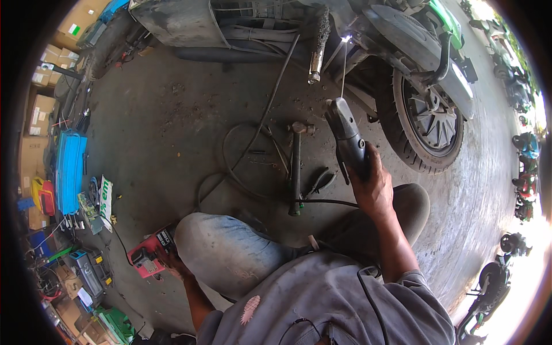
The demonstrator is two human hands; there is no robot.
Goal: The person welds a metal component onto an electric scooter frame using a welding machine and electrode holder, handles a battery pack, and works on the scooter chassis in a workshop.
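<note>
In my right hand [372,181] is a black welding electrode holder [349,132], its handle wrapped by my fingers. A thin welding rod [344,72] runs up from its tip to a bright arc [346,39] on the underside of the scooter [397,46], beside the rear wheel [428,123]. Low on the left, my left hand [179,267] is closed against the side of a small red and black welding machine [150,253]; my knee partly hides its fingers. A black cable [328,201] leads from the holder across the floor.
A hammer [296,167] and pliers [321,181] lie on the floor before my knees, near looped cable. A rusty shock absorber [318,52] hangs by the arc. Cartons [40,115], a blue bundle [70,172] and tools line the left. Parked motorbikes [491,282] stand along the right.
</note>
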